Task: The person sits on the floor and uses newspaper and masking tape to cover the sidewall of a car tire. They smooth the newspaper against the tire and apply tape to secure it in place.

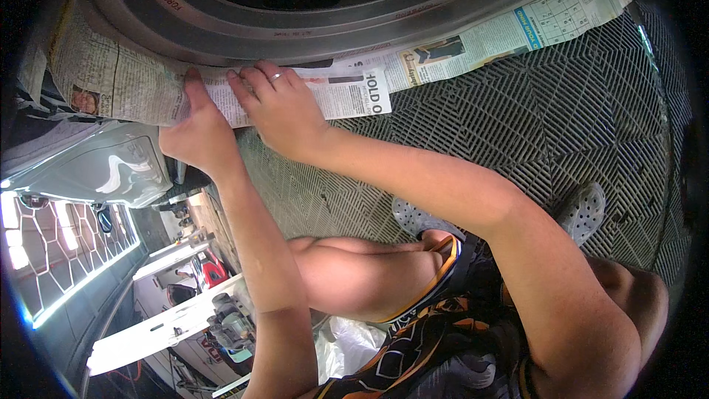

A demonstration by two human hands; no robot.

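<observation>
A large dark grey wheel rim (221, 35) fills the top of the view, with folded newspaper along its lower edge. My left hand (201, 131) grips the newspaper strip (340, 96) from below, its thumb on the printed face and the other fingers hidden. Beside it, my right hand (286, 114), with a ring on one finger, has bent fingers over the same strip close to the rim; its thumb is out of sight. More newspaper (487, 48) runs along the rim to the right, and another part (111, 77) curves up at the left.
Dark ribbed floor tiles (480, 133) lie under the wheel. My legs (362, 277) and grey clogs (587, 210) are below. At the left are a glossy grey body panel (103, 162), a white bench (155, 318) with tools, and a white plastic bag (347, 347) near my left arm.
</observation>
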